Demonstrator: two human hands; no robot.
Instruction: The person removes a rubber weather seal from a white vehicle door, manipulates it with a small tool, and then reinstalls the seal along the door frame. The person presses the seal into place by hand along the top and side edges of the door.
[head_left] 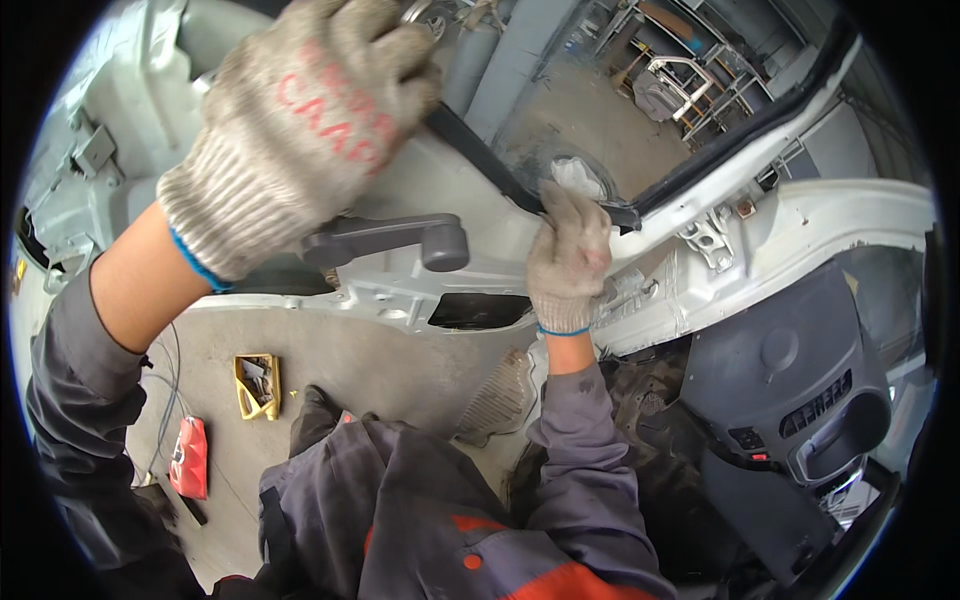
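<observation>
My left hand [310, 110], in a soiled knitted glove with red print, is raised over the upper left of a white vehicle door [490, 250]. Its fingers bend away, and what they grip, if anything, is hidden. Just below it sits a grey window crank [400, 240]. My right hand [570, 255], gloved too, is at the lower corner of the window opening. There its fingers are pressed together on the black rubber seal [500, 175] running along the frame. A white crumpled patch [578, 178] shows just beyond the fingertips; I cannot tell what it is.
A yellow cut-open container [258, 385] with small parts and a red object [188, 458] lie on the floor at left, near cables. At right are the white door-opening frame [850, 200] and a dark dashboard [780, 350]. Beyond the window stands a metal rack [720, 80].
</observation>
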